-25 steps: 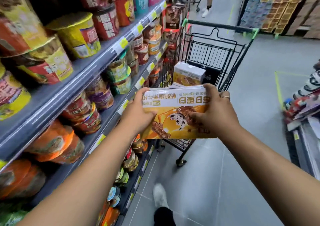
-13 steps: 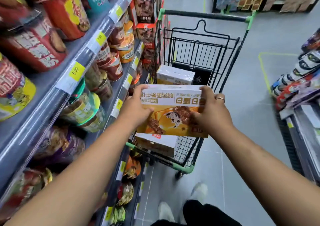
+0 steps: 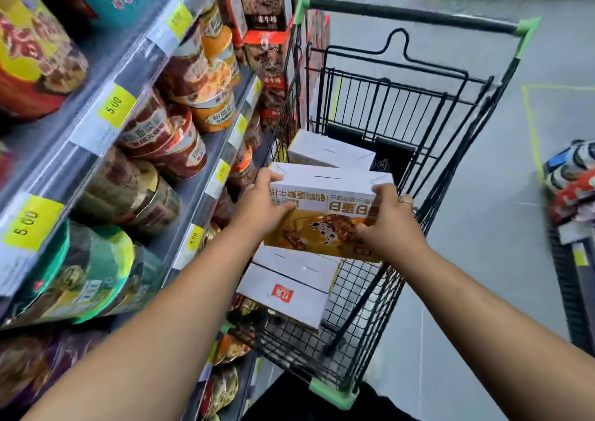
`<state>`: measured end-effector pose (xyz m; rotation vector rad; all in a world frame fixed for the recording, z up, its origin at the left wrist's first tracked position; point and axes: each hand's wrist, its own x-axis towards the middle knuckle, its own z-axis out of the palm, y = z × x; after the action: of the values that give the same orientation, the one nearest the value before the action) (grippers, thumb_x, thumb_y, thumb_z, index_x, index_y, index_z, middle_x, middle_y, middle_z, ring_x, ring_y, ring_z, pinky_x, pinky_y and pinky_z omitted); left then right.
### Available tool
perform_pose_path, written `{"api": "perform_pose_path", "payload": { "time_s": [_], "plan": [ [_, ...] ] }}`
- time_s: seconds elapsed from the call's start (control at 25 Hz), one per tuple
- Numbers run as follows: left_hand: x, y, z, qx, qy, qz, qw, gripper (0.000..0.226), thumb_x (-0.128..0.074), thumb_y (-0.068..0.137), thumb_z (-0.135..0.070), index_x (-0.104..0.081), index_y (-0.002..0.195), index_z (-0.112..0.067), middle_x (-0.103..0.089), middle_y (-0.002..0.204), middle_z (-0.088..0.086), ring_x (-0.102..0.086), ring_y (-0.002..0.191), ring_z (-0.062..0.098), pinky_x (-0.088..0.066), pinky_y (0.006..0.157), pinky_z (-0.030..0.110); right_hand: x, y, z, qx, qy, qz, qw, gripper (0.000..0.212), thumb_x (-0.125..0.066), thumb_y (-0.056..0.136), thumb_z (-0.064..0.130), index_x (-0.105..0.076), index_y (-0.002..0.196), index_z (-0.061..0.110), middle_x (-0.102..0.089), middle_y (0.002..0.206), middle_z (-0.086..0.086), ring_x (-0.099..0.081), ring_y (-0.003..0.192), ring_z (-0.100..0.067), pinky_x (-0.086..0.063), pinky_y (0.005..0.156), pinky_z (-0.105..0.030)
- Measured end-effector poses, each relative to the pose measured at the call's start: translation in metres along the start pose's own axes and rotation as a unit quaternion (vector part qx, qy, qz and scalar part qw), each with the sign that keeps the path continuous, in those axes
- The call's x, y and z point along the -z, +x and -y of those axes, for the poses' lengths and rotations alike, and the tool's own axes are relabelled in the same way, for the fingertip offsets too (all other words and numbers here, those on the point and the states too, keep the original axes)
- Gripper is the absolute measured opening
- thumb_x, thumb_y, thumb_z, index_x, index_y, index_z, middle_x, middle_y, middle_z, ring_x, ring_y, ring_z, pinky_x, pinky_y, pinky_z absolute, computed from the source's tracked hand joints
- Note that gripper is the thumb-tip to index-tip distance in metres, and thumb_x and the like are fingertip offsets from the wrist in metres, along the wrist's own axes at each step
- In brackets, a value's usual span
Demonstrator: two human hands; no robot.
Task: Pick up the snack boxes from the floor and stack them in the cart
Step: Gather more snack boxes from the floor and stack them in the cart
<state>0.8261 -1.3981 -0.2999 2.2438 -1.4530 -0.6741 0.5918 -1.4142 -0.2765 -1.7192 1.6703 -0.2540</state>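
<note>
Right now the person is holding one snack box up over the cart with both hands. The left hand is gripping the left end of the box, with its fingers curling round the corner. The right hand is gripping the right end in much the same way. Both hands are closing on this one box and are carrying nothing else. The box is sitting between the two hands, with its white side facing up and its orange picture side facing the person.

Just below the hands, a small pile of white boxes is lying inside the cart, on its left side. Past the hands, another box is lying deeper in the cart, near the far wire wall. To the left of the left hand, a shelf full of noodle cups is running along beside the cart.

I think the putting-in step is going on, because the box is off the floor and is hanging over the cart. Next, the hands are probably going to need to bring the box down onto the pile just below them, keeping its edges in line so that it is sitting flat, and only then let go. No boxes are showing on the floor, so I cannot tell how many are waiting
</note>
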Motion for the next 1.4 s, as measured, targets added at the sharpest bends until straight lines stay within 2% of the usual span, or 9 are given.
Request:
{"api": "perform_pose_path", "payload": {
  "time_s": [0.08,0.36,0.48,0.6,0.72,0.8,0.92,1.12,1.4],
  "plan": [
    [-0.006,0.021,-0.002,0.008,0.031,0.013,0.999,0.05,-0.079,0.078,-0.031,-0.045,0.115,-0.027,-0.058,0.117,0.01,-0.058,0.102,0.029,-0.047,0.08,0.033,-0.007,0.017,0.0,-0.02,0.015,0.013,1.0,0.064,-0.069,0.081,0.022,-0.031,0.132,0.021,-0.033,0.13,-0.014,-0.044,0.084,-0.019,-0.043,0.075,-0.029],
    [-0.022,0.101,0.011,-0.018,0.072,0.087,0.993,0.047,-0.079,0.078,-0.032,-0.042,0.106,-0.027,-0.058,0.119,0.012,-0.056,0.106,0.031,-0.043,0.076,0.032,-0.045,0.071,-0.001,-0.063,0.05,0.052,0.995,0.064,-0.068,0.08,0.026,-0.03,0.13,0.021,-0.044,0.128,-0.015,-0.058,0.091,-0.025,-0.054,0.082,-0.037],
    [-0.029,0.125,0.024,-0.023,0.066,0.08,0.994,0.046,-0.078,0.078,-0.032,-0.044,0.108,-0.025,-0.055,0.116,0.011,-0.055,0.102,0.029,-0.037,0.073,0.029,-0.058,0.089,-0.003,-0.04,0.026,0.069,0.996,0.063,-0.065,0.083,0.021,-0.029,0.136,0.019,-0.04,0.132,-0.014,-0.053,0.098,-0.025,-0.045,0.082,-0.029],
    [-0.042,0.144,0.04,-0.025,0.057,0.079,0.995,0.044,-0.077,0.079,-0.029,-0.048,0.112,-0.02,-0.052,0.111,0.01,-0.051,0.092,0.024,-0.036,0.073,0.028,-0.07,0.105,-0.009,-0.025,0.028,0.079,0.996,0.066,-0.064,0.084,0.016,-0.03,0.141,0.017,-0.038,0.137,-0.01,-0.049,0.116,-0.023,-0.036,0.089,-0.023],
    [-0.059,0.154,0.053,-0.045,0.061,0.074,0.994,0.034,-0.077,0.078,-0.025,-0.056,0.105,-0.018,-0.05,0.113,0.012,-0.056,0.103,0.029,-0.044,0.088,0.031,-0.085,0.116,-0.016,-0.037,0.055,0.101,0.993,0.069,-0.064,0.085,0.016,-0.031,0.145,0.017,-0.037,0.141,-0.007,-0.044,0.125,-0.022,-0.03,0.091,-0.019],
    [-0.071,0.155,0.058,-0.066,0.082,0.109,0.989,0.032,-0.075,0.079,-0.025,-0.058,0.106,-0.018,-0.045,0.128,0.013,-0.051,0.116,0.032,-0.041,0.1,0.033,-0.093,0.121,-0.022,-0.054,0.064,0.121,0.989,0.07,-0.065,0.085,0.015,-0.03,0.146,0.015,-0.035,0.145,-0.007,-0.042,0.128,-0.02,-0.027,0.091,-0.015],
    [-0.083,0.151,0.06,-0.084,0.14,0.161,0.973,0.041,-0.073,0.082,-0.031,-0.055,0.118,-0.023,-0.022,0.154,0.014,-0.02,0.143,0.034,-0.027,0.112,0.036,-0.097,0.124,-0.031,-0.069,0.078,0.129,0.986,0.074,-0.065,0.085,0.017,-0.028,0.149,0.015,-0.024,0.155,-0.004,-0.034,0.137,-0.019,-0.022,0.096,-0.014],
    [-0.077,0.147,0.058,-0.125,0.136,0.146,0.972,0.053,-0.073,0.082,-0.033,-0.05,0.129,-0.024,-0.025,0.154,0.013,-0.014,0.146,0.028,-0.017,0.115,0.032,-0.098,0.116,-0.036,-0.076,0.06,0.118,0.988,0.085,-0.068,0.084,0.021,-0.018,0.153,0.021,-0.005,0.162,-0.006,-0.009,0.148,-0.018,-0.01,0.106,-0.016],
    [-0.056,0.117,0.039,-0.141,0.1,0.134,0.976,0.068,-0.076,0.079,-0.036,-0.044,0.137,-0.025,-0.035,0.149,0.008,-0.033,0.138,0.028,-0.031,0.113,0.04,-0.071,0.091,-0.021,0.007,-0.003,0.087,0.996,0.091,-0.072,0.083,0.028,-0.014,0.153,0.024,-0.004,0.162,0.0,-0.009,0.148,-0.016,-0.008,0.108,-0.018]
  ]
}}
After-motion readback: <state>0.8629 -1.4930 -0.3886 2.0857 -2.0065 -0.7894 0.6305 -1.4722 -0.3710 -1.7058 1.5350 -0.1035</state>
